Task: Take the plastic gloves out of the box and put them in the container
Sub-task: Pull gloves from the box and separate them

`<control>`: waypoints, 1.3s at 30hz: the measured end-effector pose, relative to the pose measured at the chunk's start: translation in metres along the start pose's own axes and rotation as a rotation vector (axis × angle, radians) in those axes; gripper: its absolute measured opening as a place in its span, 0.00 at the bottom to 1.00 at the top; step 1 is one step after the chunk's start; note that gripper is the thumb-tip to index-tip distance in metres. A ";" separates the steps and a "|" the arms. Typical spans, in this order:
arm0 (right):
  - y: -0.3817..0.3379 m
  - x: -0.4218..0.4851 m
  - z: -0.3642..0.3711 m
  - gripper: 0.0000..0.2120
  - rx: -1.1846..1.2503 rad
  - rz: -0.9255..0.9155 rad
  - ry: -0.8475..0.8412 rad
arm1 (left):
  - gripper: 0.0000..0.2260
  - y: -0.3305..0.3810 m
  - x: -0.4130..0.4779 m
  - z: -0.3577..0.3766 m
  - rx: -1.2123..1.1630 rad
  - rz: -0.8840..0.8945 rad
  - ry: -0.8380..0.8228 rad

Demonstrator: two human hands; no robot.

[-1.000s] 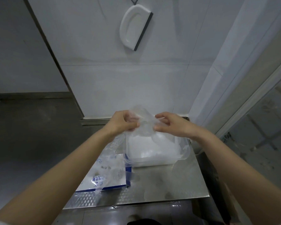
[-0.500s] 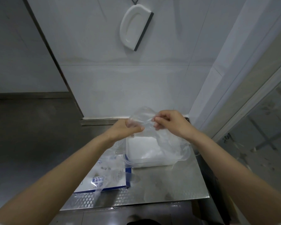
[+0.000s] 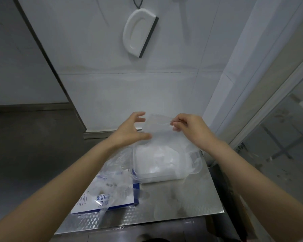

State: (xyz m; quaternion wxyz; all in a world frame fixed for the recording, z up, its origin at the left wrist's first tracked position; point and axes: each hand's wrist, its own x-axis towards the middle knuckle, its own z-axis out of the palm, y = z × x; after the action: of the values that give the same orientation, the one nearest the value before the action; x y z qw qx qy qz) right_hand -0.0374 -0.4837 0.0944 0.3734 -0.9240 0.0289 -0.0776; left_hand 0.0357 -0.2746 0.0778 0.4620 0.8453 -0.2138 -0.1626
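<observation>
The person is reaching both forearms out over the steel table (image 3: 182, 198). The right hand (image 3: 191, 126) is pinching the top corner of a clear plastic glove (image 3: 157, 130) between thumb and curled fingers, holding it up above the container (image 3: 198, 165); the left hand (image 3: 129, 131) is hovering at the glove's other side, fingers spread and straight, gripping nothing. The container is sitting toward the table's far right corner, holding a white heap of gloves; the box (image 3: 94, 203) is lying flat at the near left, with loose gloves (image 3: 117, 173) spilling over it up to the container's left wall. A white scraper (image 3: 138, 35) is hanging on the tiled wall (image 3: 94, 49) behind; bare steel is showing at the near right corner, beside a glass panel (image 3: 278, 145).
</observation>
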 end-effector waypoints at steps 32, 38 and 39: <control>0.079 -0.033 0.075 0.24 -0.162 0.109 -0.509 | 0.18 -0.056 -0.007 0.044 0.965 0.155 -0.472; 0.059 -0.020 0.071 0.17 -0.242 0.085 -0.309 | 0.05 -0.051 0.001 0.061 1.166 0.339 -0.124; 0.057 -0.019 0.073 0.16 -0.295 0.020 -0.211 | 0.04 -0.051 0.003 0.065 1.114 0.326 -0.102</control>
State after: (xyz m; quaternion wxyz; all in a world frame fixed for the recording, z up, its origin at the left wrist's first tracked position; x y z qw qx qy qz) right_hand -0.0437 -0.4720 0.0007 0.2356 -0.9714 0.0097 0.0287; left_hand 0.0183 -0.2980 0.0008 -0.0441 0.9081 -0.4163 0.0068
